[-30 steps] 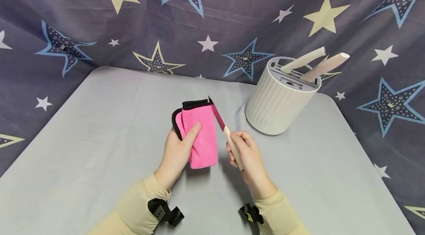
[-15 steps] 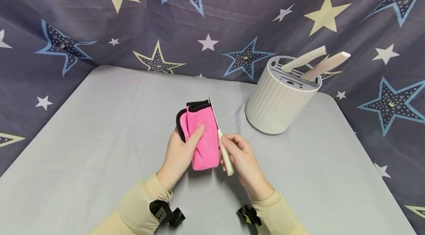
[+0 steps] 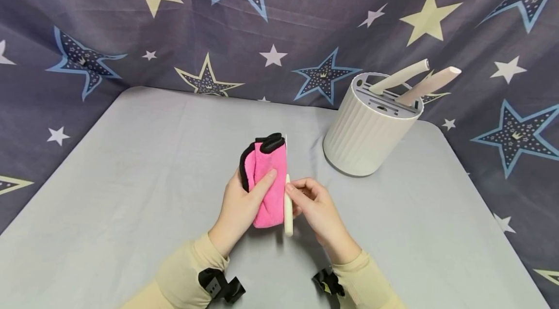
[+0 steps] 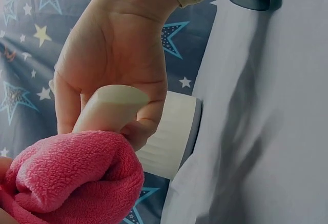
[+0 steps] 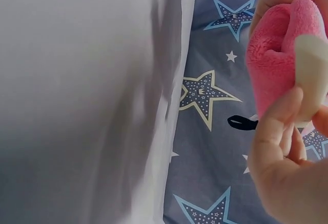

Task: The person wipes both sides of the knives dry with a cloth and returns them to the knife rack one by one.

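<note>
In the head view my left hand [image 3: 238, 209] grips a folded pink cloth [image 3: 271, 187] with black edging, its thumb lying across the front. My right hand [image 3: 320, 212] pinches the cream handle of a knife [image 3: 288, 209] between thumb and fingers. The knife stands along the cloth's right side, and its blade shows only as a thin line seen edge-on. From the left wrist, the butt of the knife handle [image 4: 110, 106] appears beside the rolled pink cloth [image 4: 77, 175]. The right wrist view has the handle [image 5: 311, 75] in front of the cloth [image 5: 271, 65].
A white ribbed knife block [image 3: 369, 129] stands at the table's back right with two knife handles [image 3: 425, 86] sticking out of its top. Behind the grey-covered table [image 3: 131, 168] hangs a dark curtain with stars [image 3: 174, 32].
The cloth has shifted slightly right in my left hand. My right hand has moved left and turned the knife from a slant to nearly straight, its blade now edge-on against the cloth.
</note>
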The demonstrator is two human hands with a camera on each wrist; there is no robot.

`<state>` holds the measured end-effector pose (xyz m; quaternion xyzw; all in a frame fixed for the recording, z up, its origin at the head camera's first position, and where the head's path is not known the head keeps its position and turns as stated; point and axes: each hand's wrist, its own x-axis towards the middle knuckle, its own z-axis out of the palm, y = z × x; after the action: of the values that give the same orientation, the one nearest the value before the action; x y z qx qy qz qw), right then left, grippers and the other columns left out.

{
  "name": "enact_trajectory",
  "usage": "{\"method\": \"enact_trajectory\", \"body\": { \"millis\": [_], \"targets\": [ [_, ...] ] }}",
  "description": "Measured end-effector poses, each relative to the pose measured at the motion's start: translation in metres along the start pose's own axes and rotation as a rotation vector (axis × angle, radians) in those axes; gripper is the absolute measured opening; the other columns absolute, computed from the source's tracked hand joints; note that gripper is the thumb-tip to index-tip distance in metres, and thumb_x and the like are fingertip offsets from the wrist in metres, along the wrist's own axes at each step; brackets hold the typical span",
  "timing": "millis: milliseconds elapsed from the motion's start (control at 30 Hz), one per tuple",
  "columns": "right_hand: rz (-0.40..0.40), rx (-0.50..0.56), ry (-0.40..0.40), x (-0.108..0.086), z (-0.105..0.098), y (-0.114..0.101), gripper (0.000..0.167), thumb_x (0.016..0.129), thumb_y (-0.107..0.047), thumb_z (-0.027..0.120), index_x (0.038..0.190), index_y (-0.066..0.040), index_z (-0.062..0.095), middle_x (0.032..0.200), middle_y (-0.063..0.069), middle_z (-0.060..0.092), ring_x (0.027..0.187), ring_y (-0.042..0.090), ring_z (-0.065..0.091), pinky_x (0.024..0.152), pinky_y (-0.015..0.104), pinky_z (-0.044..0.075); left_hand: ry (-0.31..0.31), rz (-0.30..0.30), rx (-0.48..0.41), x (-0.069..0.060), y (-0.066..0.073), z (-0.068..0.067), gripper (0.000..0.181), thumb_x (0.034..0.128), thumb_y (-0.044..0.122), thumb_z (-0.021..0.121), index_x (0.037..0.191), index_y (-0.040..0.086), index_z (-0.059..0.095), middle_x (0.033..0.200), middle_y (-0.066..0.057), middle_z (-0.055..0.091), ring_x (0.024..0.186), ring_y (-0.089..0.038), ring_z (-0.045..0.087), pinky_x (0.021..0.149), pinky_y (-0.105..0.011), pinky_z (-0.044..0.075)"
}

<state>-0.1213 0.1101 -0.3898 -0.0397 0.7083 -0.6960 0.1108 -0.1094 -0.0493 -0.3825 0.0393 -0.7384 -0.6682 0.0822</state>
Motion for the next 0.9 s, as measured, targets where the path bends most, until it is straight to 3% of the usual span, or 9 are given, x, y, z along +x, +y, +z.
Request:
{"method": "enact_trajectory", "body": {
  "millis": [267, 500, 733, 900],
  "targets": [
    [0.024, 0.025, -0.018, 0.0014, -0.0017, 0.001, 0.023, 0.097, -0.006, 0.057, 0.109, 0.014, 0.056, 0.079, 0.002, 0.06, 0.062, 0.009, 0.057, 0.059, 0.023, 0.051, -0.015, 0.014, 0.041, -0.0022, -0.0007, 0.0009, 0.04, 0.0921, 0.031, 0.07, 0.125, 0.011, 0.059, 0.113, -0.01, 0.068, 0.103, -0.019, 0.062, 0.091, -0.036, 0.05],
    [0.055, 0.043, -0.025, 0.003, -0.0026, 0.0021, 0.027, 0.098, -0.008, 0.056, 0.113, 0.014, 0.055, 0.081, 0.0, 0.061, 0.067, 0.008, 0.06, 0.061, 0.022, 0.053, -0.013, 0.071, 0.107, -0.0048, 0.0004, 0.001, 0.04, 0.09, 0.03, 0.073, 0.126, 0.018, 0.06, 0.112, -0.005, 0.07, 0.104, -0.017, 0.064, 0.091, -0.038, 0.051],
    [0.082, 0.07, -0.026, 0.0031, -0.0033, 0.0014, 0.026, 0.101, -0.009, 0.053, 0.115, 0.012, 0.055, 0.082, -0.002, 0.061, 0.071, 0.008, 0.06, 0.062, 0.022, 0.052, -0.009, 0.099, 0.119, -0.0076, 0.0036, 0.002, 0.034, 0.0876, 0.026, 0.076, 0.118, 0.015, 0.063, 0.107, -0.004, 0.071, 0.1, -0.016, 0.064, 0.089, -0.036, 0.052],
    [0.091, 0.099, -0.001, 0.0035, -0.0041, 0.0001, 0.028, 0.102, -0.013, 0.051, 0.117, 0.011, 0.055, 0.082, -0.001, 0.06, 0.073, 0.009, 0.057, 0.052, 0.02, 0.047, -0.028, 0.106, 0.123, -0.0102, 0.0057, 0.0038, 0.03, 0.0855, 0.023, 0.078, 0.11, 0.015, 0.064, 0.098, -0.003, 0.071, 0.09, -0.016, 0.064, 0.08, -0.032, 0.052]
  ]
}}
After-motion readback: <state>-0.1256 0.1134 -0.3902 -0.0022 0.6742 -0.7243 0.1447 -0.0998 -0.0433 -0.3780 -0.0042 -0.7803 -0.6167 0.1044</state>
